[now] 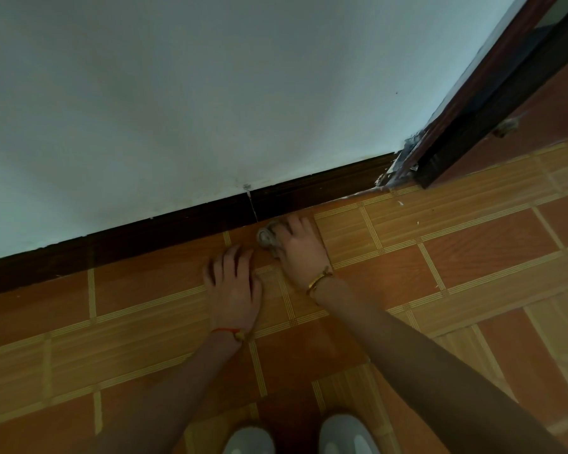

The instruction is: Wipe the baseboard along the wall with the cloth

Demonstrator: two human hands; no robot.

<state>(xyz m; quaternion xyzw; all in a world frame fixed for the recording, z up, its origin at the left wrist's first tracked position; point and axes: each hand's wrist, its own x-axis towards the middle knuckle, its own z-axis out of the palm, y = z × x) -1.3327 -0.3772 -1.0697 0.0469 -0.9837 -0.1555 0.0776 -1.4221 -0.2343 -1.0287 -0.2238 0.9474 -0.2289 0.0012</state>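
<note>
The baseboard (184,234) is a dark brown strip at the foot of the pale wall (210,93). Its long axis runs from about 8 o'clock at the left edge of the view up toward 2 o'clock, where it ends against a dark wooden door frame (492,90). A thin vertical seam breaks the strip just left of the cloth.

The cloth (267,238) is a small grey wad, bunched rather than spread, so it shows no clear long axis. It sits on the tiled floor (473,257) at the base of the baseboard, just beside it; whether it touches the strip cannot be told.

The right hand (300,249) reaches toward 11 o'clock, with its fingers curled over the cloth and pressing it down against the floor; its grip is narrow and closed round the wad. A gold-coloured bracelet (318,283) circles that wrist.

The left hand (233,283) lies at about 7 o'clock from the cloth, near it but apart. It rests palm-down on the floor with fingers spread and pointing toward 12 o'clock; its grip is wide and holds nothing. A red string bracelet (227,331) sits on that wrist.

The floor is orange-brown tile with lighter striped bands between the tiles. At the bottom of the view, at 6 o'clock, are the toes of two pale grey shoes (345,434).
</note>
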